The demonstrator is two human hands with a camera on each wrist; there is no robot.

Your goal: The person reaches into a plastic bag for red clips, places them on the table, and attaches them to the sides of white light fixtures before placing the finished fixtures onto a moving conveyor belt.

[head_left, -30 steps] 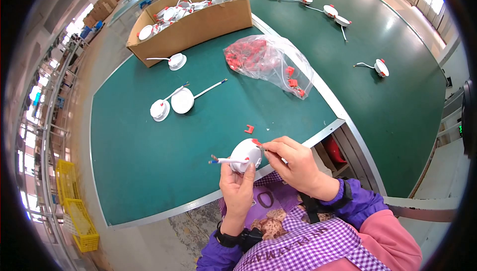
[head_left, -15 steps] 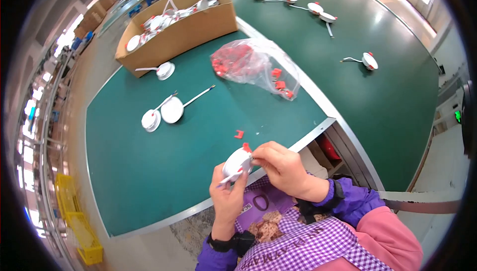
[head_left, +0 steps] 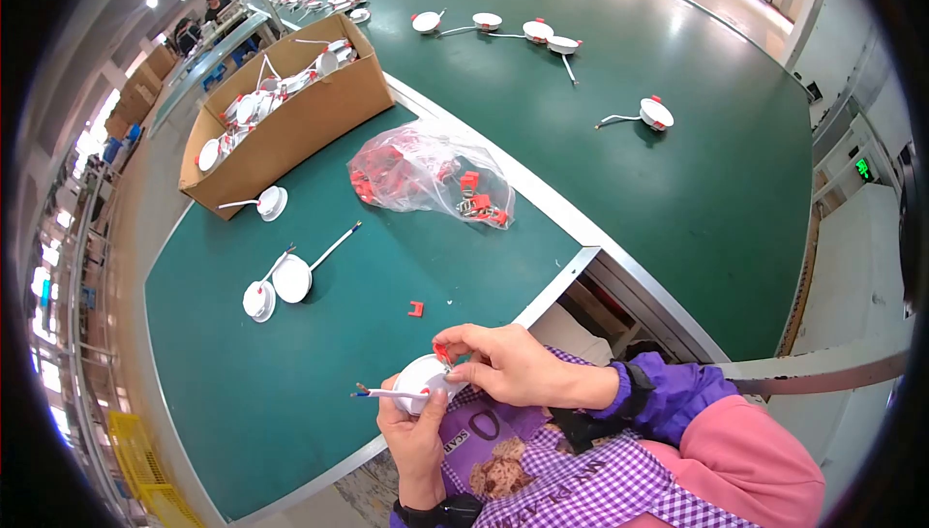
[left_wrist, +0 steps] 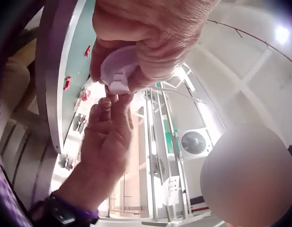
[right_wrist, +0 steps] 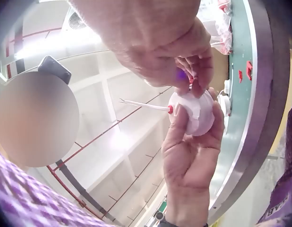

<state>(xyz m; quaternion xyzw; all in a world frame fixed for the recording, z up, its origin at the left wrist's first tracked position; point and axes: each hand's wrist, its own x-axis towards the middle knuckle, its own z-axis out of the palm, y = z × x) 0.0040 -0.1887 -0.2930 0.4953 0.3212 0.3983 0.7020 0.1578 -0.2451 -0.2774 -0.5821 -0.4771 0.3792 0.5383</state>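
My left hand (head_left: 416,436) grips a round white downlight (head_left: 414,379) by its sides, thumb along its body. A white cable (head_left: 392,393) with stripped ends sticks out leftward from a red grommet on it. At the downlight's rim my right hand (head_left: 508,365) pinches a red spring clip (head_left: 441,352) between thumb and fingers. In the right wrist view the fingertips of the right hand (right_wrist: 160,42) meet the top edge of the white body (right_wrist: 200,116), mostly covering the clip. A loose red clip (head_left: 416,309) lies on the green table (head_left: 387,363) just beyond.
A clear plastic bag (head_left: 435,175) of red clips lies farther back. Behind it on the left stands a cardboard box (head_left: 300,117) heaped with downlights. A few downlights (head_left: 292,279) rest at the table's left, and several more (head_left: 656,114) sit on the green surface beyond the metal edging.
The head view has swung, so the table slides left and down. The downlight tilted and turned in my left hand; my right fingers moved up onto the red clip at its rim.
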